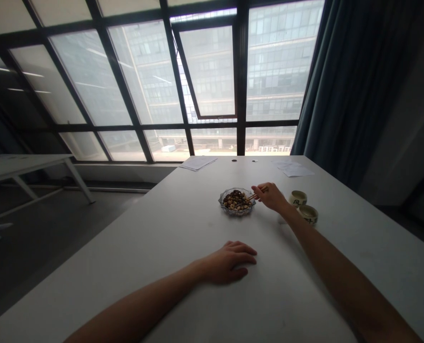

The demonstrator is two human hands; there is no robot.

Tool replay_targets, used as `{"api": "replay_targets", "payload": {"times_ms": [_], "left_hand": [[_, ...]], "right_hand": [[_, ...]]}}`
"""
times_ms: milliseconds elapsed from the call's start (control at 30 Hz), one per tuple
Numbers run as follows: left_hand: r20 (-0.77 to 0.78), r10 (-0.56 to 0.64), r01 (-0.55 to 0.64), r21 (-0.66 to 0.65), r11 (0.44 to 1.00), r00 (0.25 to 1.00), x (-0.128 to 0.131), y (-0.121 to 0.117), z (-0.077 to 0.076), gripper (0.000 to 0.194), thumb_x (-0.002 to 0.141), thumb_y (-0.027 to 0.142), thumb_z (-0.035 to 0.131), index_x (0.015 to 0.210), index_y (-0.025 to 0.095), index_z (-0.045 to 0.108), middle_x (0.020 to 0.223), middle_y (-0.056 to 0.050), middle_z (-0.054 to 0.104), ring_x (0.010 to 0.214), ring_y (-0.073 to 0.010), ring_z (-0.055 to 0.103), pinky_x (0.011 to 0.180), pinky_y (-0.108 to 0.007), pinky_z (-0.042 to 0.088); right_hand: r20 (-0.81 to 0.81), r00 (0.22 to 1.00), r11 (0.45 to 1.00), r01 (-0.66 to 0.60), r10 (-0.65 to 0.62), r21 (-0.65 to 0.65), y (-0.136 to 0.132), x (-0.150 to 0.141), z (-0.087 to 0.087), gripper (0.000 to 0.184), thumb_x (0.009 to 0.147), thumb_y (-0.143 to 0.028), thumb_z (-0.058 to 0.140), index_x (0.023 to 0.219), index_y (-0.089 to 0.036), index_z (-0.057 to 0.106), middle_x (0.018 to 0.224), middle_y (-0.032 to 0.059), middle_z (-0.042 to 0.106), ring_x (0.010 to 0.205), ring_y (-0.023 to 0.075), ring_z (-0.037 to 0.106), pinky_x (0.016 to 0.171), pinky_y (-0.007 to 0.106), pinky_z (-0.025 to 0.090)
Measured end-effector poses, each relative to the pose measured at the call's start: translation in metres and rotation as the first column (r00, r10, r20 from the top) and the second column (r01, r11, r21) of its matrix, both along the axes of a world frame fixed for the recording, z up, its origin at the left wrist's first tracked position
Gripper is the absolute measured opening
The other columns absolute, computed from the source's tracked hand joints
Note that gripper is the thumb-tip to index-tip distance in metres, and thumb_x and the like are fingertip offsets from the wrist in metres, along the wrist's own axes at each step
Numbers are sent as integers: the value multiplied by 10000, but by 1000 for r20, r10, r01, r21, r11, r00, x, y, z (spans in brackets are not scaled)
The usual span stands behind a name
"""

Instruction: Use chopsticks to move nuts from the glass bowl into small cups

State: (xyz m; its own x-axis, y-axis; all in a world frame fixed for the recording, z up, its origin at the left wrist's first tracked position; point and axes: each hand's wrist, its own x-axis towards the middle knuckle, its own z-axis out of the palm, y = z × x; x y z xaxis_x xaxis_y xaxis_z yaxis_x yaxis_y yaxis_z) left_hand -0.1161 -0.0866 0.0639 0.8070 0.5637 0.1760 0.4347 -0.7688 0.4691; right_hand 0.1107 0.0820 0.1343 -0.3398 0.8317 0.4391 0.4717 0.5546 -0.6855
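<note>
My right hand [270,196] is closed around a pair of chopsticks [257,193], whose tips reach into the right side of a glass dish [237,213]. Mixed nuts or dried pieces [236,200], brown and pale, fill the dish; their exact kind is too small to tell. My left hand [231,262] lies flat on the white table nearer to me, fingers spread and holding nothing. Just right of my right wrist stand two small pale cups with dark characters, a far cup [298,198] and a near cup [309,215] partly covered by my forearm.
Sheets of paper lie at the far left [199,163] and far right [293,167] of the white table [154,247]. A small dark disc [234,160] is near the far edge. Behind are windows, one tilted open, and a blue curtain [326,105]. Another table [26,164] stands left.
</note>
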Motion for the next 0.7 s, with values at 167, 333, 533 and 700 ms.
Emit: {"api": "replay_targets", "payload": {"times_ms": [167, 333, 533, 700], "left_hand": [[6, 4, -4, 8, 1000, 1000, -1, 1, -4, 370, 954, 270, 617, 1323, 292, 618, 1441, -63, 601, 1325, -278, 544, 1160, -433, 344], [7, 5, -5, 13, 1000, 1000, -1, 1, -6, 374, 954, 267, 623, 1327, 295, 617, 1446, -60, 598, 1330, -275, 540, 1160, -431, 341], [3, 1, -1, 1, 1000, 1000, -1, 1, -4, 365, 969, 286, 615, 1333, 290, 621, 1446, -75, 597, 1333, -278, 538, 1162, -437, 344], [2, 4, -4, 11, 1000, 1000, -1, 1, -3, 362, 970, 283, 611, 1332, 292, 616, 1440, -76, 599, 1332, -273, 541, 1163, -425, 353]], "right_hand": [[-72, 997, 999, 43, -42, 1, -1, 2, 5, 462, 962, -518, 590, 676, -173, 704, 659, 110, 755, 626, 246, 751, 593, 300, 585], [-192, 976, 995, 98, -101, -23, -10, 17, 32, 463, 912, -567, 667, 734, -143, 723, 692, 133, 764, 618, 249, 757, 582, 304, 612], [-316, 919, 972, 223, -235, -77, -37, 62, 80, 405, 893, -531, 722, 774, -144, 724, 716, 145, 762, 620, 260, 765, 572, 321, 643], [-229, 920, 945, 291, -319, -150, -45, 100, 88, 363, 914, -473, 718, 749, -151, 696, 704, 173, 749, 581, 275, 755, 555, 353, 644]]}}
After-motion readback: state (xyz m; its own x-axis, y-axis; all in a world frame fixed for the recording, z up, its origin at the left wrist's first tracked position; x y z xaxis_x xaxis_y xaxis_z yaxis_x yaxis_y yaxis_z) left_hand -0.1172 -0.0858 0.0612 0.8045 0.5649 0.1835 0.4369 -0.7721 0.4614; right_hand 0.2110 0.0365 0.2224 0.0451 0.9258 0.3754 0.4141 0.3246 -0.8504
